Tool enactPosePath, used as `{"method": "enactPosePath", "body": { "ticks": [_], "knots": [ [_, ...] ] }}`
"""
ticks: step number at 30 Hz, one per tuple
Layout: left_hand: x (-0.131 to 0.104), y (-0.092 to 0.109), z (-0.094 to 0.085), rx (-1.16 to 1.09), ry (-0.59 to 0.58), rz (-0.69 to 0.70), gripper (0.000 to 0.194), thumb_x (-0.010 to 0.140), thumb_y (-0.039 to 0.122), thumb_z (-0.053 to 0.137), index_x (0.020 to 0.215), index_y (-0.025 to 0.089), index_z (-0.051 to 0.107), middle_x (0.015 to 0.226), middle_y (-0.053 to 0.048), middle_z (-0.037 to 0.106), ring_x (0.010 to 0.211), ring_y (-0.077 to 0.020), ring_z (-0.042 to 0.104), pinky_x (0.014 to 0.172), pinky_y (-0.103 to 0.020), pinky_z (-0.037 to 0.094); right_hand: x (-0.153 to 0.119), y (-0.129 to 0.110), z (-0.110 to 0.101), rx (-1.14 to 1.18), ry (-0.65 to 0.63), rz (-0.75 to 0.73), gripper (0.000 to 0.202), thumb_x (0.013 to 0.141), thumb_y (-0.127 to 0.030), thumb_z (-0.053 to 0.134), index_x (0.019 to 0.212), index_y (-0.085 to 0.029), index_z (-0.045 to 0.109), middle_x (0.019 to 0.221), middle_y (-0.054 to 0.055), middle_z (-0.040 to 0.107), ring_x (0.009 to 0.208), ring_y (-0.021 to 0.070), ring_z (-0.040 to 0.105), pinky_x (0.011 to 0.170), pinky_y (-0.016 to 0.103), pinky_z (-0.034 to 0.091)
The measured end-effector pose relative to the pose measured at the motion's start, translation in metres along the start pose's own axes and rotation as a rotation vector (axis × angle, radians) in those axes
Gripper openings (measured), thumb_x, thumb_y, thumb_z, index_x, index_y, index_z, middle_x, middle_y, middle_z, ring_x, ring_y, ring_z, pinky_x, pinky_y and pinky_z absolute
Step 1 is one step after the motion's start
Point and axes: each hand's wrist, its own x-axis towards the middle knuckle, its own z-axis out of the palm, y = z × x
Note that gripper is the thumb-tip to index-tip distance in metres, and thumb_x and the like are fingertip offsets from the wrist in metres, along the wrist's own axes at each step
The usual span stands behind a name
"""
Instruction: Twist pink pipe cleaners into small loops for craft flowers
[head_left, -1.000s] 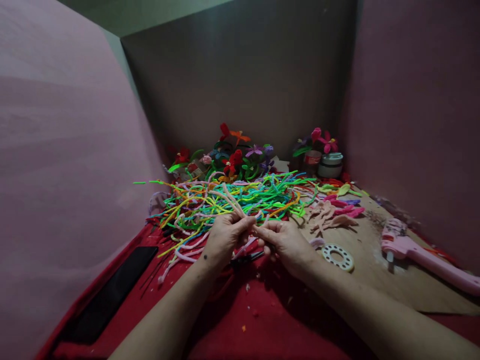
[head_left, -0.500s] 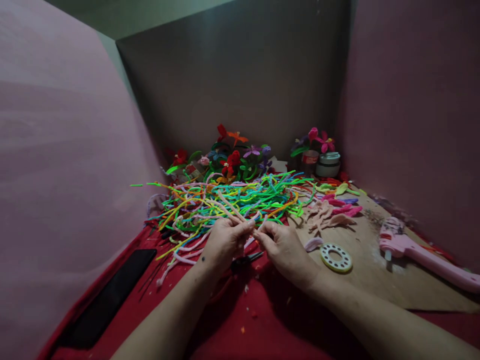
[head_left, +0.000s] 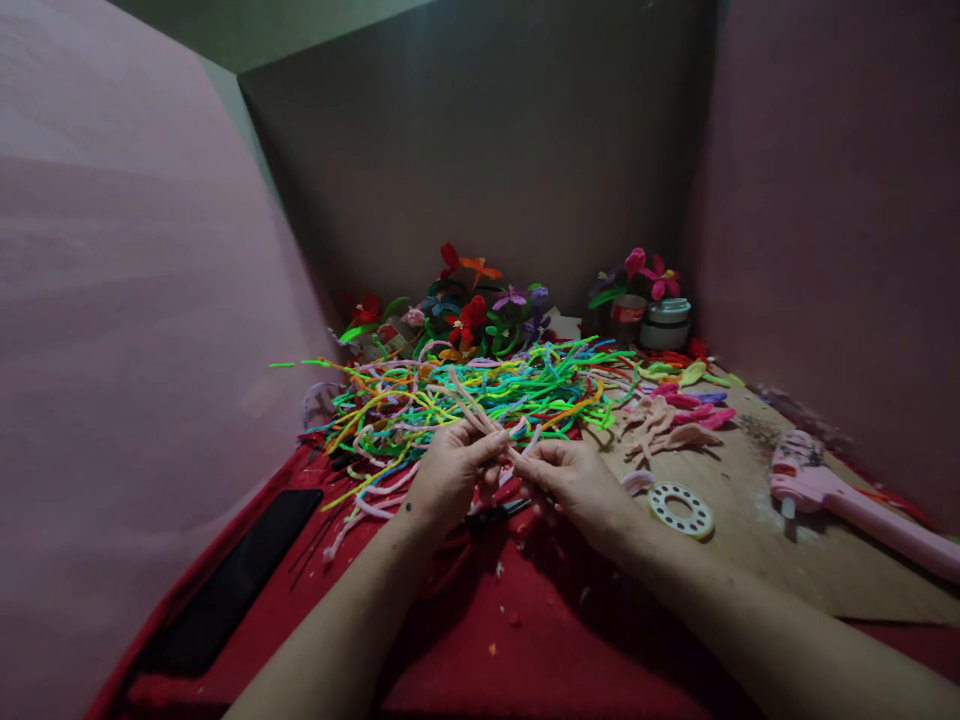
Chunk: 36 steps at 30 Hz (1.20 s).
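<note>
Pale pink-beige pipe cleaners (head_left: 470,405) run between my two hands, their upper ends pointing up and to the left. My left hand (head_left: 459,468) pinches them between thumb and fingers. Close beside it, my right hand (head_left: 564,482) pinches their lower end with thumb and forefinger. Beyond my hands spreads a tangled heap of coloured pipe cleaners (head_left: 517,385), green, yellow, orange, blue and pink. Below my hands, partly hidden, lies a dark tool (head_left: 501,512) that I cannot make out fully.
A red cloth (head_left: 517,650) covers the table. At left lies a black phone-like slab (head_left: 236,580). On a brown board (head_left: 757,560) at right are beige petal shapes (head_left: 652,430), a white ring with holes (head_left: 681,510) and a pink glue gun (head_left: 832,495). Fuzzy flowers (head_left: 469,318) stand behind the heap.
My right hand has shifted slightly right, and more of the beige pipe cleaners shows between my hands. The whole view has moved a little. Both hands keep their pinch.
</note>
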Motion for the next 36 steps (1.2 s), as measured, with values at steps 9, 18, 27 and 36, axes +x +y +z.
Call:
{"method": "enactPosePath", "body": {
  "ticks": [9,18,27,36],
  "knots": [
    [-0.0045,0.0046,0.0035,0.208,-0.017,-0.025,0.024,0.067,0.035,0.064,0.068,0.012,0.057,0.044,0.004,0.048,0.033,-0.0031,0.035,0.033,-0.016,0.023,0.0026,0.0035,-0.0043,0.278,-0.093,0.085,0.026,0.067,-0.036,0.065,0.064,-0.012,0.056,0.061,0.004,0.063,0.044,0.0069,0.052,0.039,0.017,0.04],
    [-0.0018,0.0043,0.0034,0.187,0.005,-0.107,0.023,0.066,0.032,0.065,0.063,0.013,0.053,0.038,0.008,0.036,0.03,-0.0015,0.025,0.032,-0.016,0.014,-0.0013,-0.0034,0.0014,0.177,-0.104,0.079,0.028,0.069,-0.038,0.059,0.06,-0.014,0.048,0.057,0.003,0.063,0.043,0.0098,0.056,0.043,0.02,0.042],
    [-0.0011,0.0005,0.0035,0.029,0.037,-0.058,0.022,0.065,0.03,0.066,0.066,0.013,0.052,0.046,0.007,0.042,0.032,-0.0006,0.028,0.033,-0.015,0.017,-0.0015,-0.0026,-0.0007,0.198,-0.101,0.056,0.026,0.069,-0.035,0.06,0.056,-0.014,0.05,0.053,0.002,0.059,0.043,0.0098,0.054,0.044,0.021,0.04],
    [-0.0012,0.001,0.0068,0.072,0.047,-0.037,0.023,0.064,0.032,0.065,0.065,0.013,0.053,0.043,0.007,0.04,0.03,-0.0009,0.027,0.031,-0.016,0.016,0.0015,0.002,-0.0012,0.287,-0.105,0.052,0.019,0.066,-0.029,0.063,0.059,-0.013,0.056,0.055,0.001,0.057,0.052,0.0105,0.056,0.056,0.024,0.045]
  ]
}}
